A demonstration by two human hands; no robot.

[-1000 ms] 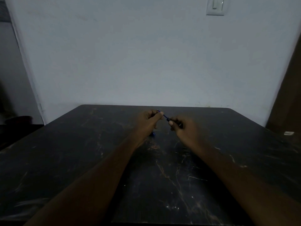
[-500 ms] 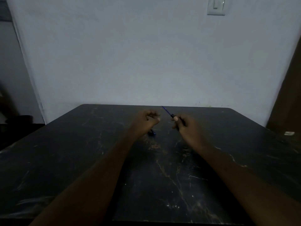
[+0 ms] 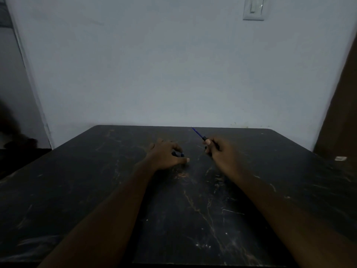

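Thin blue pen (image 3: 199,134) pinched in the right hand (image 3: 222,153), tip poking up and away past the fingertips, clear of the worktop (image 3: 96,190). Just left of that, left hand (image 3: 164,155) down on the worktop, fingers curled loosely over a small blue piece (image 3: 182,155) sitting between thumb and forefinger. Can't tell if it's actually gripped. Light switch (image 3: 254,8) way up on the wall beyond the right hand.

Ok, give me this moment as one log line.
left hand: on table, fingers curved over small blue piece, grip unclear | right hand: pinches thin blue rod, tip pointing up and away
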